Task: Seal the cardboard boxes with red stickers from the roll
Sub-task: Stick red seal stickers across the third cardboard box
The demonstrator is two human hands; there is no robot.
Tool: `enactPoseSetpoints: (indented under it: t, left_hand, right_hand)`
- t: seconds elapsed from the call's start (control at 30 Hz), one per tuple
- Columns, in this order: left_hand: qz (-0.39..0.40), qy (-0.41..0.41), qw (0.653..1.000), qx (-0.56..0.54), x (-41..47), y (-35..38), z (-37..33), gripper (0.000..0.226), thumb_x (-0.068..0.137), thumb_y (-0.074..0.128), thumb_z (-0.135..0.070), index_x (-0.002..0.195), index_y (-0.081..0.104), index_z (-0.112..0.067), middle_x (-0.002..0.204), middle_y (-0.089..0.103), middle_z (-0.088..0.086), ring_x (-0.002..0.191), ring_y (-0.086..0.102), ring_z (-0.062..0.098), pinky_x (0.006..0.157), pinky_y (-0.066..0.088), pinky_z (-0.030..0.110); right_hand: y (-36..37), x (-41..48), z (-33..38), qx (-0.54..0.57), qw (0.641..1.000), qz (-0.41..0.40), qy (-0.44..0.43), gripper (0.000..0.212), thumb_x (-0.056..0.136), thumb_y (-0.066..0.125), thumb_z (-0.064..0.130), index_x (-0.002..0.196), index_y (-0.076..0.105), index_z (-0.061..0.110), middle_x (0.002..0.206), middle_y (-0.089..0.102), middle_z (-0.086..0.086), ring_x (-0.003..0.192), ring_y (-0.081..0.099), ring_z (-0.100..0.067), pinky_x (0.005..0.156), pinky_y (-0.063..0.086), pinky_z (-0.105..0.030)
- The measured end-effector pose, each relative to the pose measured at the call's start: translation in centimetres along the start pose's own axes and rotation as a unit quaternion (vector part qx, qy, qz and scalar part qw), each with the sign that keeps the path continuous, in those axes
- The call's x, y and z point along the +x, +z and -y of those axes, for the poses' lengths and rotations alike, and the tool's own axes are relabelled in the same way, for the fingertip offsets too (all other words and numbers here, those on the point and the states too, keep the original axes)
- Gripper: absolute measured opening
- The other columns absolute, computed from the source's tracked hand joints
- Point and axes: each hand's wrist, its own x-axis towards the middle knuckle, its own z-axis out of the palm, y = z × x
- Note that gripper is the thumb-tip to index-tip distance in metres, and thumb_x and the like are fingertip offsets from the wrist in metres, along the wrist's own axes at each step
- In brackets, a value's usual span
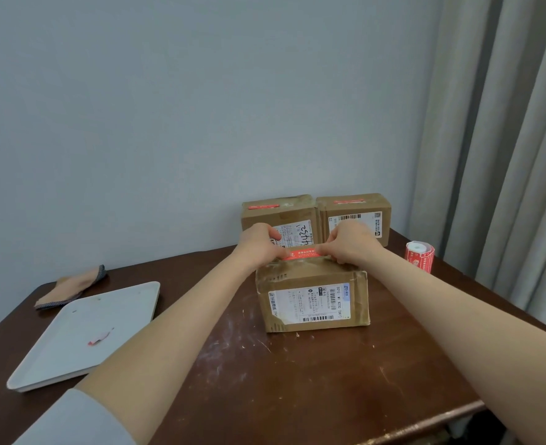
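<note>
A cardboard box (311, 303) with a white shipping label stands in the middle of the brown table. A red sticker (301, 253) lies along its top. My left hand (259, 244) pinches the sticker's left end and my right hand (348, 244) pinches its right end, both low over the box top. Behind stand two more boxes, the left one (278, 216) and the right one (355, 213), each with a red sticker on top. The red sticker roll (420, 255) stands upright at the right, near the table's edge.
A white tray (82, 335) holding a small red-and-white scrap (100, 338) lies at the left. A folded cloth (72, 285) sits behind it. The wall is close behind the boxes and a curtain (506, 155) hangs at the right. The table's front edge (425, 425) runs at lower right.
</note>
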Motion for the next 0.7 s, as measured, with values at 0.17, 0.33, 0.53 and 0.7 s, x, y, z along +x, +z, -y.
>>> enactPoseSetpoints:
  t: [0.17,0.33,0.53,0.7]
  left_hand:
    - [-0.018,0.000,0.999,0.039,0.03,0.59,0.12,0.048,0.076,0.077,-0.026,0.119,0.059,-0.014,0.126,0.056,0.006,0.110,0.055,0.022,0.084,0.044,0.029]
    - [-0.016,-0.008,0.999,0.047,-0.13,0.71,-0.11,0.046,0.074,0.078,-0.026,0.115,0.060,-0.015,0.119,0.060,0.008,0.103,0.061,0.024,0.079,0.045,0.029]
    - [-0.025,-0.001,0.998,0.060,-0.44,0.84,-0.14,0.047,0.074,0.078,-0.026,0.116,0.060,-0.015,0.125,0.056,0.005,0.107,0.056,0.020,0.077,0.040,0.025]
    - [-0.020,0.002,0.998,0.058,-0.56,0.89,-0.18,0.048,0.075,0.077,-0.026,0.117,0.059,-0.014,0.126,0.055,0.006,0.109,0.054,0.019,0.079,0.040,0.024]
  right_hand:
    - [0.35,0.27,0.00,-0.028,1.000,-0.007,0.001,0.027,0.077,0.071,0.027,0.080,0.072,0.001,0.056,0.060,-0.003,0.055,0.058,-0.017,0.071,0.058,-0.036]
    - [0.51,0.26,0.09,-0.045,0.999,-0.007,0.001,0.025,0.075,0.070,0.029,0.077,0.071,0.004,0.062,0.063,-0.004,0.062,0.063,-0.020,0.072,0.059,-0.038]
    - [0.57,0.12,0.26,-0.071,0.997,0.000,0.007,0.022,0.075,0.071,0.030,0.073,0.068,0.008,0.062,0.062,-0.003,0.067,0.064,-0.021,0.071,0.059,-0.036]
    - [0.67,0.00,0.64,-0.098,0.995,0.006,0.023,0.023,0.075,0.068,0.024,0.059,0.056,0.013,0.058,0.053,-0.001,0.061,0.056,-0.020,0.056,0.046,-0.027]
